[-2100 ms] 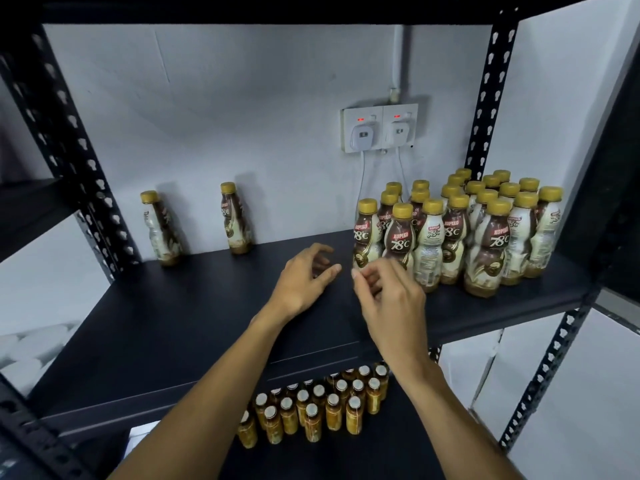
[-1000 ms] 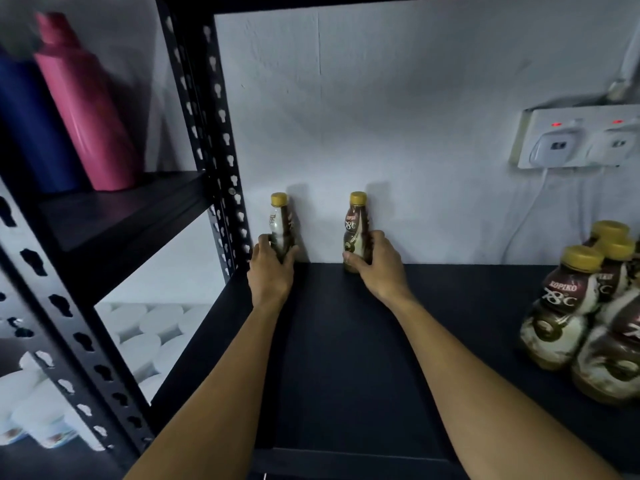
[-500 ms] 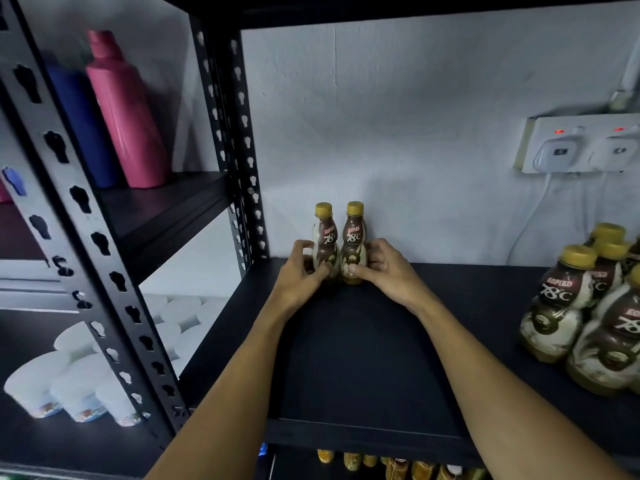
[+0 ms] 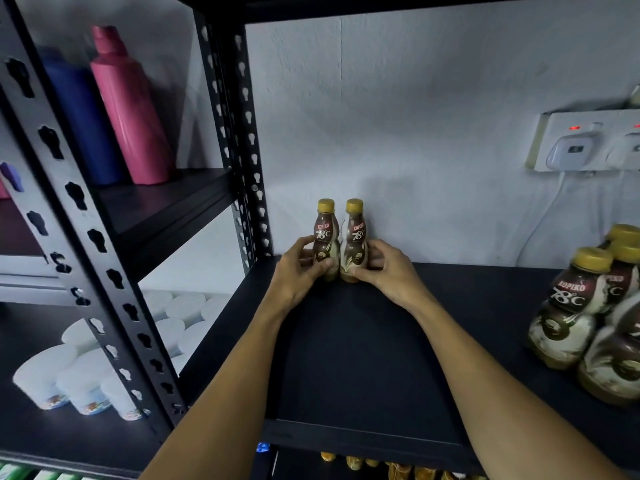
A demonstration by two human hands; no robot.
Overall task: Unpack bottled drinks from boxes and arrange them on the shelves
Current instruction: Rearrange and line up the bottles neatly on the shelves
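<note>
Two small brown coffee bottles with gold caps stand side by side, touching, on the black shelf (image 4: 363, 358) a little way from the back wall. My left hand (image 4: 298, 271) grips the base of the left bottle (image 4: 325, 233). My right hand (image 4: 388, 268) grips the base of the right bottle (image 4: 356, 233). Both bottles are upright with their labels facing me. A group of several matching bottles (image 4: 588, 306) stands at the right end of the same shelf, partly cut off by the frame edge.
A black perforated upright (image 4: 249, 150) rises just left of the two bottles. The neighbouring rack holds a pink bottle (image 4: 128, 105), a blue bottle (image 4: 79, 116) and white cups (image 4: 69, 375). A wall socket with plugs (image 4: 588, 143) hangs at the right. Gold caps (image 4: 381, 465) show on the shelf below.
The two bottles stood apart at the back wall; my hands took hold of them, brought them together and drew them forward. In the last half second they barely moved.
</note>
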